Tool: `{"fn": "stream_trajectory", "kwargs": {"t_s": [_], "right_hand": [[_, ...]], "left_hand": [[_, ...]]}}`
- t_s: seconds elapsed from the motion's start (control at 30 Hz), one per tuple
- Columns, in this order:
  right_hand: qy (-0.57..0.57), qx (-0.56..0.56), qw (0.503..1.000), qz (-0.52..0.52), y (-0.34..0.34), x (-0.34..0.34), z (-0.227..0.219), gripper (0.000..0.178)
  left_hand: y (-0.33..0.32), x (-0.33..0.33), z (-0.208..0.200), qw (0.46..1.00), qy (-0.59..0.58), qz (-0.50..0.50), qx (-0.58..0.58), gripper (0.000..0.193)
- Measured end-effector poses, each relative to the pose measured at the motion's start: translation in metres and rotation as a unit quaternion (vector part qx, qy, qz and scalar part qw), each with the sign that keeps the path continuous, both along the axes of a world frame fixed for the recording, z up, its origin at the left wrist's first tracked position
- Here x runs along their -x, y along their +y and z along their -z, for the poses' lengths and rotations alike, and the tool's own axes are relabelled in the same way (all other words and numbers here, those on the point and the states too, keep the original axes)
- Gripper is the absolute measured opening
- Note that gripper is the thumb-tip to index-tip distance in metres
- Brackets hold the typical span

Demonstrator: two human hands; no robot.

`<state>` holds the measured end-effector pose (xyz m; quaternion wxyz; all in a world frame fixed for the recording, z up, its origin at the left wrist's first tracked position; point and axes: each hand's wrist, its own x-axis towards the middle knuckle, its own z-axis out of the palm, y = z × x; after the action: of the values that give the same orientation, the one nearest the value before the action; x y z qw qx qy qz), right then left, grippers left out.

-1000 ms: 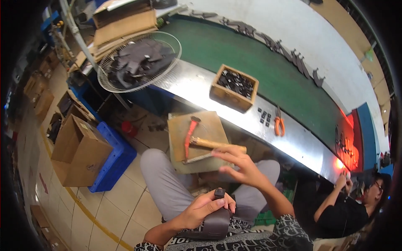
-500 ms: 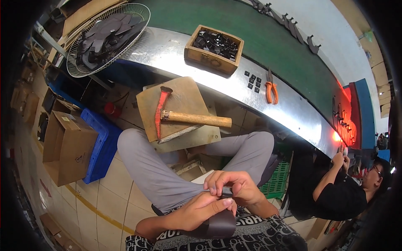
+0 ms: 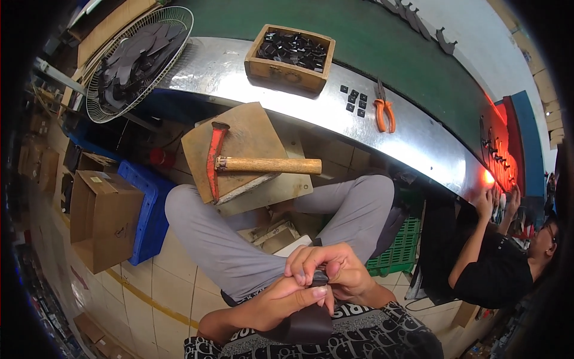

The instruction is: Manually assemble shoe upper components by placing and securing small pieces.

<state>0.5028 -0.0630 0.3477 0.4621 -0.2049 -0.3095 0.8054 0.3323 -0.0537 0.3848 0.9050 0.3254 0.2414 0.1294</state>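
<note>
Now your left hand (image 3: 281,302) and right hand (image 3: 332,269) meet at your lap, both grips pinching a dark leather piece (image 3: 308,320) against your chest, red-headed hammer (image 3: 239,164) resting on the board (image 3: 251,134) across your knees, orange pliers (image 3: 382,110) on the desk (image 3: 418,137)

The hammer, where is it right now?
In the head view, the hammer lies on the wooden board on the person's knees, beyond both hands, below the metal bench edge.

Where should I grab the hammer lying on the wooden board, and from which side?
Take the hammer by the free end of its pale wooden handle, coming from the right. It lies flat with the red head to the left, and the handle end overhangs the board.
</note>
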Motion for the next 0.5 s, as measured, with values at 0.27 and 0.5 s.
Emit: {"fn": "stream_trajectory", "kwargs": {"t_s": [0.27,0.5], "right_hand": [[0.027,0.054,0.998,-0.006,0.000,-0.001,0.005,0.049],[-0.002,0.039,0.999,-0.034,0.000,-0.001,0.010,0.055]], "left_hand": [[0.005,0.004,0.013,0.998,-0.045,-0.001,0.049,0.035],[0.008,0.003,-0.003,0.996,0.026,-0.033,0.082,0.034]]}}
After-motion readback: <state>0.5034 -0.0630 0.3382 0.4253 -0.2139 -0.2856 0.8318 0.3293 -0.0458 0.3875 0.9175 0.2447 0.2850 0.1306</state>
